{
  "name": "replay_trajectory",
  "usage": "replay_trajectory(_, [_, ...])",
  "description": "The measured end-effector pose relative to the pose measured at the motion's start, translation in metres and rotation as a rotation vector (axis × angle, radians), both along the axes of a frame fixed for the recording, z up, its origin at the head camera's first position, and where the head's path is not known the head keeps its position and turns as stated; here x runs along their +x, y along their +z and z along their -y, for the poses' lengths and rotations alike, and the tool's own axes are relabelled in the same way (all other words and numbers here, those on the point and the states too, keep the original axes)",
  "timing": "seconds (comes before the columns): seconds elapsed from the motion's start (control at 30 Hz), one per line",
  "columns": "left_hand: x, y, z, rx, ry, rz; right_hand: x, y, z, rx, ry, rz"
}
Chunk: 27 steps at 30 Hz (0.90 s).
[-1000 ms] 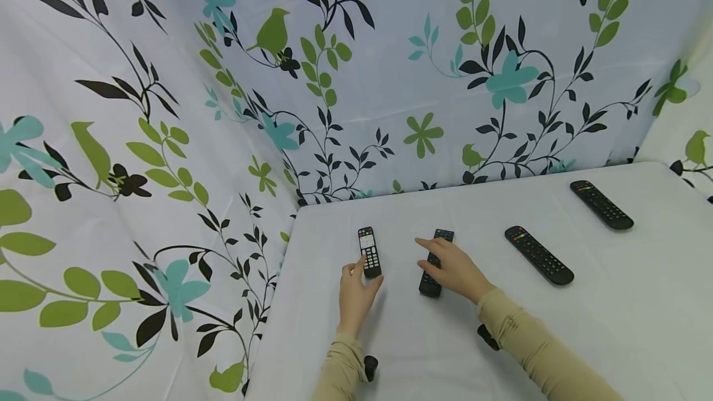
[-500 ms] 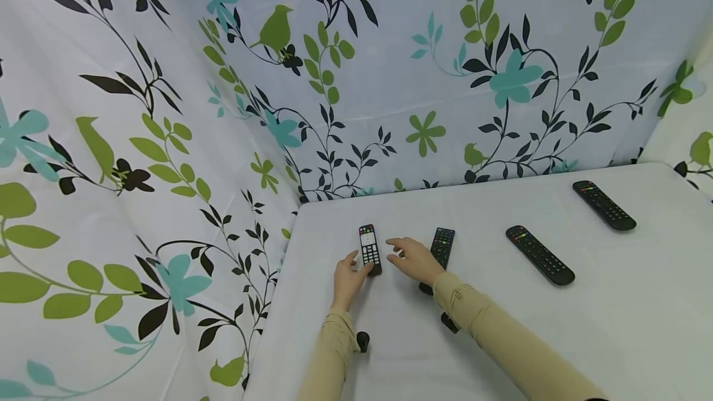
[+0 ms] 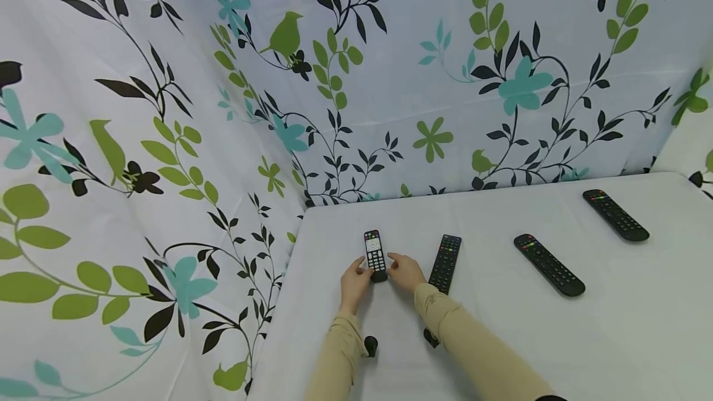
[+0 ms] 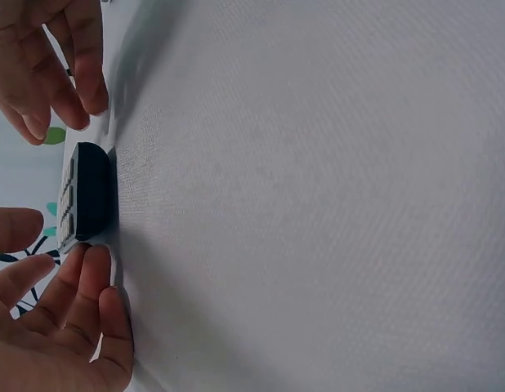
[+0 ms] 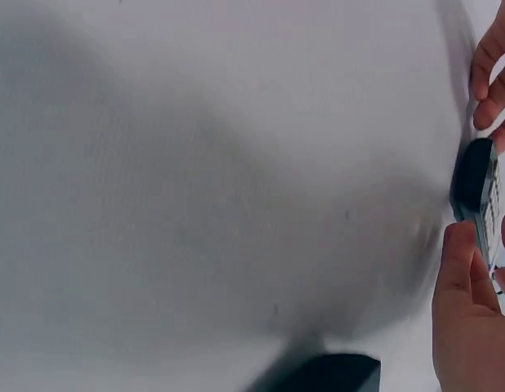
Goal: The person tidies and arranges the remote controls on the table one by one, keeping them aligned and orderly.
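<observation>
A small black remote control (image 3: 375, 257) with white and black buttons lies on the white table between my two hands. My left hand (image 3: 354, 283) is at its left side; in the left wrist view the fingertips (image 4: 96, 260) of that hand touch its edge, with the thumb held above. From the other side comes my right hand (image 3: 405, 272), fingers loosely extended and close beside its right edge. In the right wrist view a fingertip (image 5: 460, 237) of my right hand is right at the remote's side. Neither hand wraps round it.
Just right of my right hand lies a longer black remote (image 3: 445, 263), partly covered by the forearm. Further right are another black remote (image 3: 548, 265) and one more (image 3: 615, 215) near the table's back edge. A patterned curtain (image 3: 390, 79) stands behind and left of the table (image 3: 473, 215).
My right hand has moved left from over the second remote to the right side of the small one. My left hand has shifted slightly at the small remote's lower left.
</observation>
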<state>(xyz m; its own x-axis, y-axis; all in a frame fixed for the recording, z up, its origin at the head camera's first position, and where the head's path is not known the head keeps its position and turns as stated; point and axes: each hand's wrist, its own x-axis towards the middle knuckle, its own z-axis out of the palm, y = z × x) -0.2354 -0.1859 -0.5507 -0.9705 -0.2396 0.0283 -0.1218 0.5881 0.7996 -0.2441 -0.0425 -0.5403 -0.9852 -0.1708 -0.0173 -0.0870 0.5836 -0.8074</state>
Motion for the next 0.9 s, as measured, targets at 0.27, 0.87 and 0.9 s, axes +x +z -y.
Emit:
replay_trajectory(0.27, [0.003,-0.003,-0.001,-0.045,-0.002,-0.024,0.007,-0.008,0.009,-0.043,0.009,-0.032])
replay_trajectory(0.87, [0.009,-0.001,-0.001,-0.108,-0.092,0.060,0.011,-0.019,0.009,-0.019,-0.094,-0.041])
replay_trajectory(0.9, [0.010,-0.001,0.000,-0.117,-0.097,0.058,0.012,-0.019,0.009,-0.022,-0.085,-0.034])
